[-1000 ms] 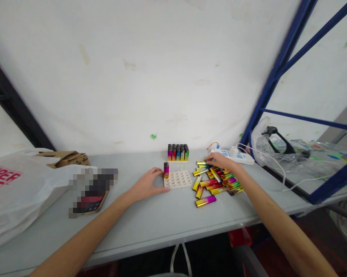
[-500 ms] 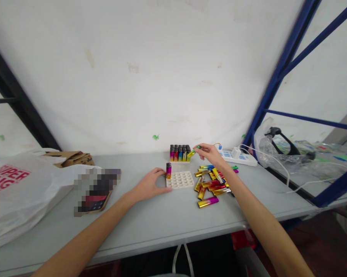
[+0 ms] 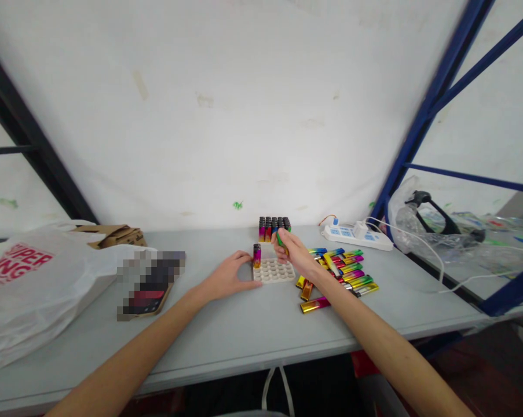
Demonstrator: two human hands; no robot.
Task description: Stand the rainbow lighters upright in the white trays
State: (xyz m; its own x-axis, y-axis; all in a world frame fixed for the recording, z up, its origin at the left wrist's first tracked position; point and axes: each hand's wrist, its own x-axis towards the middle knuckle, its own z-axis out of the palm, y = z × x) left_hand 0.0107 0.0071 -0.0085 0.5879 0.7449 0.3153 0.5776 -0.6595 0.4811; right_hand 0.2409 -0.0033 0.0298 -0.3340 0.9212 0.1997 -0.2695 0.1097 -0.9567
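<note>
Metallic, glossy lighters [image 3: 315,304] lie on a smooth matt table [image 3: 226,336] beside a thin plastic bag [image 3: 48,289].

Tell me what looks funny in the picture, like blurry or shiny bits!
In the head view, the phone is partly hidden by blocky squares; the loose lighters gleam; the wall has soft, fairly even light; under the table is dark; the green lighter is too small and soft for fine detail.

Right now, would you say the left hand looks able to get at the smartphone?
Probably yes: bare tabletop lies between the left hand and the smartphone, with nothing seen blocking, though the phone is partly blurred. The hand would likely need to let go of the white tray first.
</note>
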